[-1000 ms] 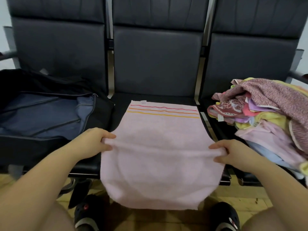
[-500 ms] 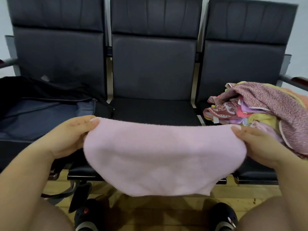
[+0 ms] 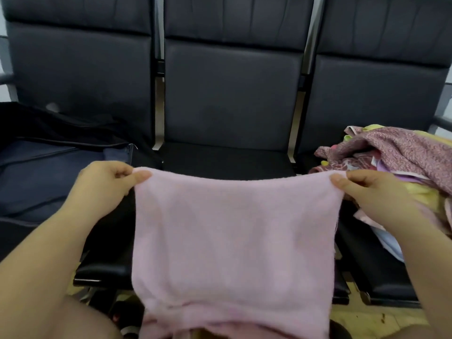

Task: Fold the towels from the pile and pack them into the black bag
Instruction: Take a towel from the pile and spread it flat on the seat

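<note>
Head view: the left hand (image 3: 102, 184) and right hand (image 3: 367, 192) are spread well apart, each pinching a top corner of the pink towel (image 3: 232, 236), whose upper edge is stretched nearly straight between them while the cloth hangs down in front of the middle seat (image 3: 225, 160), its lower edge bunched near the bottom of the frame. The black bag (image 3: 44, 177) lies open on the left seat beside the left hand. The pile of towels (image 3: 396, 152) sits on the right seat, just beyond the right hand.
</note>
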### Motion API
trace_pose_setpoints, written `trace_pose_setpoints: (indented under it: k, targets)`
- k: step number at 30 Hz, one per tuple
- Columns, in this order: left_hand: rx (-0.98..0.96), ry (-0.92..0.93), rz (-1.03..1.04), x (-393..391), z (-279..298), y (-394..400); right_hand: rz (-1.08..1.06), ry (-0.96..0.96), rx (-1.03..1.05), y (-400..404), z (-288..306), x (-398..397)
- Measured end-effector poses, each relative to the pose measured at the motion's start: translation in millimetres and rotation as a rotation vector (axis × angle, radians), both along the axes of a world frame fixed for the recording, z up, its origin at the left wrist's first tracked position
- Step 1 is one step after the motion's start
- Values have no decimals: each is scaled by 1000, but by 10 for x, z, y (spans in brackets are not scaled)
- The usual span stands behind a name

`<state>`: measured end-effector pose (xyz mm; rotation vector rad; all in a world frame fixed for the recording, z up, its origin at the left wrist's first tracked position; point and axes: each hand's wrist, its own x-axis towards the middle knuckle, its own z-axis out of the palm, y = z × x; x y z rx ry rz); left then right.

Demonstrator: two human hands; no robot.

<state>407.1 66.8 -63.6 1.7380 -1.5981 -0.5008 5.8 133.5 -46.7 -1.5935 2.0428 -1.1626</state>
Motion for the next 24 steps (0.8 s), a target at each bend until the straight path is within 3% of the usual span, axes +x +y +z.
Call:
trace_pose_setpoints:
  k: [3,6,8,10,13,17,21,24]
  targets:
    - [98,0,-12,-72,-78,-191,-47,32,69,-195,-198,-3]
    - [183,192,-2,-172,-161,-390,-81,-32,92,-352,-386,2]
    - [173,310,6,-265,-193,-505,-98,-140,83,-440,-463,-14]
    - [122,345,17,-373,-261,-568,-131,-124,24,-527,-531,-39]
    - [5,100,51,-529,-407,-578,-190,-26,-72,-638,-560,29]
    - [26,51,-26,-717,-551,-601,-134,115,-55,-816,-626,156]
    - [315,-87,-329,-919,-701,-586,126,71,283,-896,-785,294]
    - [481,-376,-450,-971,-758,-475,192,174,544,-869,-817,334]
